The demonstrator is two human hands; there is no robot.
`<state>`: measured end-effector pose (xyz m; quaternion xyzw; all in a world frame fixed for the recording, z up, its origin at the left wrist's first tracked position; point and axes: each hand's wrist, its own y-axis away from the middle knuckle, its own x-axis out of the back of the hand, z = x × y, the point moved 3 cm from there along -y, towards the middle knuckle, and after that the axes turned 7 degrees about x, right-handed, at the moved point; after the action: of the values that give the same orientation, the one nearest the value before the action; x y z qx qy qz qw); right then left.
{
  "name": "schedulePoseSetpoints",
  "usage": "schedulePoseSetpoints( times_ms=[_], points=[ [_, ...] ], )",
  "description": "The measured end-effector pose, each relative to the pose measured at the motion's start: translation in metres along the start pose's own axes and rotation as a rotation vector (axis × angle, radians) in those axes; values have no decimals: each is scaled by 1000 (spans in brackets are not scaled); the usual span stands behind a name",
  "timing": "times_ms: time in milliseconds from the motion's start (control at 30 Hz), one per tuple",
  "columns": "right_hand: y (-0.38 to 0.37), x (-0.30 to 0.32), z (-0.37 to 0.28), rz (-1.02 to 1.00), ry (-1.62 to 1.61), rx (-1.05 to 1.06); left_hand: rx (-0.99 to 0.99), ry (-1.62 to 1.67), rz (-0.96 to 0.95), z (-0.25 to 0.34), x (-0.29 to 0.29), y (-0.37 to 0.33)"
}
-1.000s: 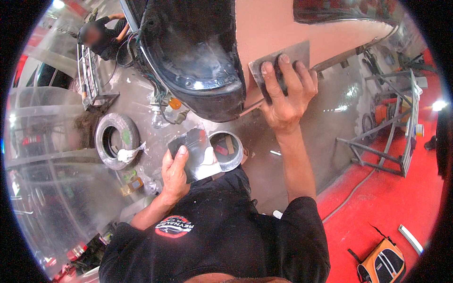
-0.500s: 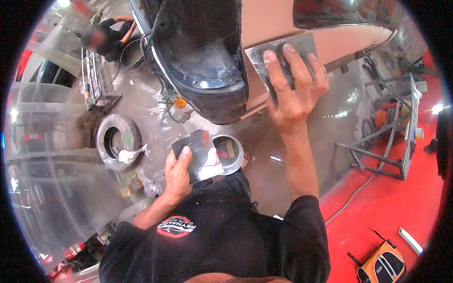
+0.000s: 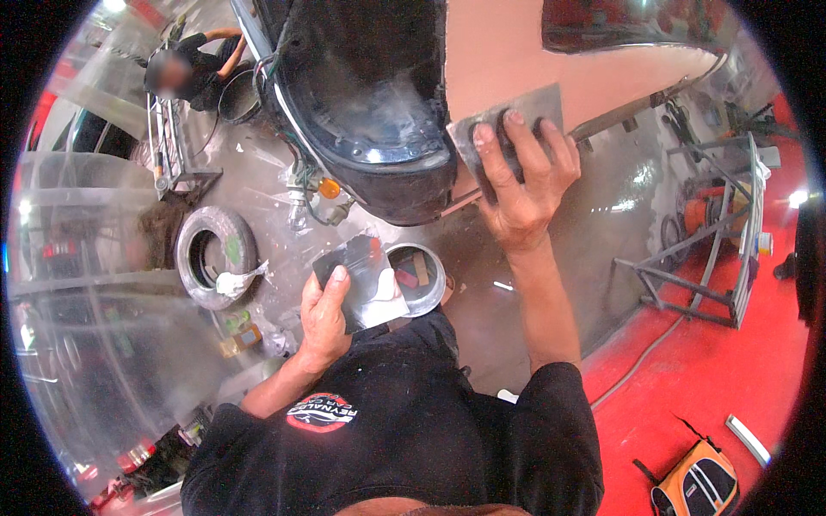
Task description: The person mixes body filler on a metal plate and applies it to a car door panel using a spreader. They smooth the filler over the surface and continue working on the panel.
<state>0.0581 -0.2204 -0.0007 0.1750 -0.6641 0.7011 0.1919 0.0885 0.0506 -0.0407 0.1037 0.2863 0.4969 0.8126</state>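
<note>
My right hand has its fingers pressed on a thin grey filler spreader. The spreader lies against the pinkish car body panel, beside the dark recessed end of the bodywork. Lower and to the left, my left hand grips a flat grey mixing plate, thumb on top. A dab of white paste sits on the plate near its right edge. Just beyond that edge, an open round can shows small blocks inside.
A tyre with a crumpled white rag lies left. An orange lamp on wires hangs by the bodywork. Right stands a metal frame near a cable. An orange-black bag is lower right. Another person crouches far left.
My right hand and the spreader have moved slightly left and down the pink panel, toward its lower edge. My left hand with the mixing plate stays nearly where it was.
</note>
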Motion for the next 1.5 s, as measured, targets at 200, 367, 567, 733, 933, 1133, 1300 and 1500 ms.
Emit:
schedulePoseSetpoints(
  times_ms=[200,367,567,733,933,1133,1300,1500],
  points=[
    [0,25,15,-76,35,-51,53,-40,74,1,-1,-2],
    [-16,18,61,80,76,-50,49,-77,105,-8,3,-3],
    [-23,5,70,139,122,-18,45,-39,72,-11,0,-3],
    [-20,-3,78,154,108,-24,30,-60,77,-10,-3,0],
    [-26,-1,83,150,129,20,45,-46,85,-14,-3,-2],
    [-27,-4,81,138,106,21,50,-56,98,-15,-3,-3],
    [-20,-11,81,149,77,-2,73,-38,71,-16,-5,-6],
    [18,-22,73,142,37,-53,83,-6,54,-18,-6,-9]
  ],
)
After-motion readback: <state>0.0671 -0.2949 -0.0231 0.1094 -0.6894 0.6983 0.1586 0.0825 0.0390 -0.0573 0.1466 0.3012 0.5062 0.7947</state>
